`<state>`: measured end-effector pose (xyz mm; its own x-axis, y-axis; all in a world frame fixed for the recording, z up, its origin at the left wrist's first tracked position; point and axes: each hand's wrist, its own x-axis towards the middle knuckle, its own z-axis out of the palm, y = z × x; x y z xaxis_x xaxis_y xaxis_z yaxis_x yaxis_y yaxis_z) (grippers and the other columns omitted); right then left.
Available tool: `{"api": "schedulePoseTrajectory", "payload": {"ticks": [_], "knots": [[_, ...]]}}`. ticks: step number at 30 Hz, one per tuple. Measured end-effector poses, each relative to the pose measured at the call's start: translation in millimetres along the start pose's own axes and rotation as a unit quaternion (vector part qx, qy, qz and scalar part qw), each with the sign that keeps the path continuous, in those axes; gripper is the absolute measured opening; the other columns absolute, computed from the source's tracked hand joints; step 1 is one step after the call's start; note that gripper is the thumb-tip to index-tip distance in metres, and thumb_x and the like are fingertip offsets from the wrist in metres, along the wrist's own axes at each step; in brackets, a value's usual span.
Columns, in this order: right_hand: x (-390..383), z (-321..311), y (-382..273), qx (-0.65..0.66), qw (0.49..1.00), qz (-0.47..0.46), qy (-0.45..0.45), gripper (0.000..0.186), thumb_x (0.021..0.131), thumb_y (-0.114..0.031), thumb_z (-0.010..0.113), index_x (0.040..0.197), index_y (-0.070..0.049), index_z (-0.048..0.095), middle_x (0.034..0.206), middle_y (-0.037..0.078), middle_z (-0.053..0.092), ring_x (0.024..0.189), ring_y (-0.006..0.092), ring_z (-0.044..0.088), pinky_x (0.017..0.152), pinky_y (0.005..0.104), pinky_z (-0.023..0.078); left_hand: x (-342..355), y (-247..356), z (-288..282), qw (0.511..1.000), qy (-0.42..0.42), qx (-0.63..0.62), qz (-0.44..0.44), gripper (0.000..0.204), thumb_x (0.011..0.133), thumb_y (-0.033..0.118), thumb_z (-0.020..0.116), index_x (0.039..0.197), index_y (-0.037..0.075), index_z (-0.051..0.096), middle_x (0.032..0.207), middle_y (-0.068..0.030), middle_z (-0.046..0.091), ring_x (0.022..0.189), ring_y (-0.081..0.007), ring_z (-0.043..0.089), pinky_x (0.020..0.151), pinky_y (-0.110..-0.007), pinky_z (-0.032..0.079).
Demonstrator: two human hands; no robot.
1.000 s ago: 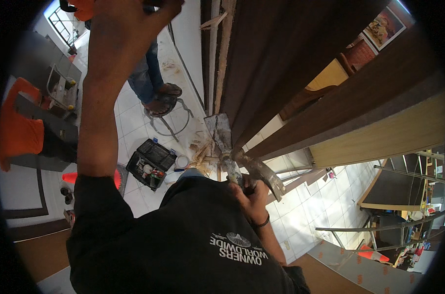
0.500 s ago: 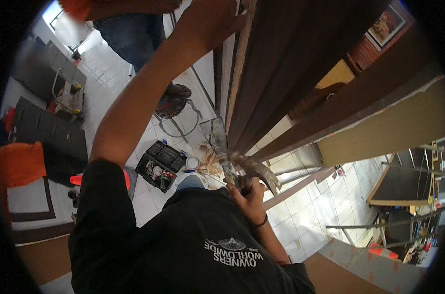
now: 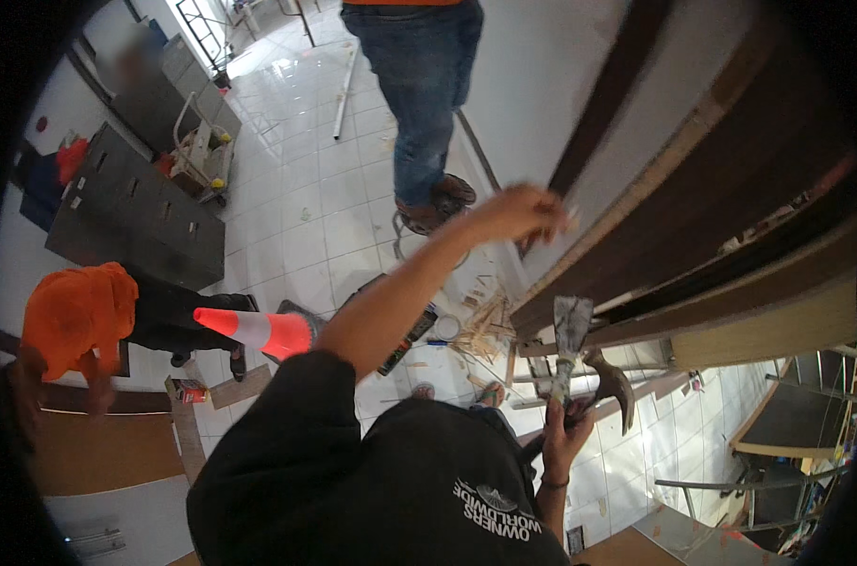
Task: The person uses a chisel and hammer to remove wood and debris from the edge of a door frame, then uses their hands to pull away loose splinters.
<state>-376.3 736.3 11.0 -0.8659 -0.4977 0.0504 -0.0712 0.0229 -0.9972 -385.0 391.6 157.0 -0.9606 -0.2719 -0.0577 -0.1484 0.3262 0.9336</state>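
Note:
My right hand (image 3: pixel 562 441) is closed round two tools at once. One is a putty knife (image 3: pixel 571 325) with a wide, stained blade pointing up and away from me. The other is a claw hammer (image 3: pixel 612 389), its metal head beside the knife's handle. Reaching forward, my left hand (image 3: pixel 528 213) is near the pale wall and the dark wooden frame (image 3: pixel 655 208). Its fingers are curled together, with a small pale bit at their tips too blurred to name. The frame's raw, light-brown edge runs between my two hands.
Wood splinters (image 3: pixel 485 330) litter the tiled floor below, by a partly hidden black toolbox (image 3: pixel 410 338). An orange cone (image 3: pixel 259 330) stands left. One person in jeans (image 3: pixel 419 94) stands on a stool ahead; another in orange (image 3: pixel 79 311) bends at left. Metal bars (image 3: pixel 730 486) lie right.
My left hand has come down and away from the frame's upper part. My right hand, still holding both tools, has shifted right in view. The view has swung, showing more floor at left.

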Motion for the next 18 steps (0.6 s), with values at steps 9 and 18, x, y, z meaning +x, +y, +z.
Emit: {"api": "schedulePoseTrajectory", "payload": {"ticks": [9, 18], "knots": [[-47.1, 34.9, -25.6, -0.145, 0.98, 0.135, -0.03, 0.026, 0.074, -0.012, 0.068, 0.076, -0.003, 0.044, 0.062, -0.001, 0.044, 0.058, 0.0088, 0.043, 0.05, 0.0236, 0.036, -158.2, -206.5, 106.1, 0.982, -0.001, -0.013, -0.189, 0.027, 0.08, 0.021, 0.063, 0.098, 0.001, 0.062, 0.072, -0.0072, 0.063, 0.063, -0.0143, 0.059, 0.058, -0.03, 0.048], [-42.8, 33.6, -38.2, -0.111, 0.992, 0.05, 0.039, 0.03, 0.072, -0.014, 0.072, 0.084, -0.001, 0.047, 0.062, 0.002, 0.047, 0.054, 0.0078, 0.042, 0.049, 0.0239, 0.036, -94.4, -141.8, 94.5, 0.982, 0.174, 0.079, -0.001, 0.026, 0.074, 0.023, 0.066, 0.089, 0.001, 0.063, 0.084, -0.0133, 0.064, 0.082, -0.0261, 0.062, 0.075, -0.034, 0.047]]}}
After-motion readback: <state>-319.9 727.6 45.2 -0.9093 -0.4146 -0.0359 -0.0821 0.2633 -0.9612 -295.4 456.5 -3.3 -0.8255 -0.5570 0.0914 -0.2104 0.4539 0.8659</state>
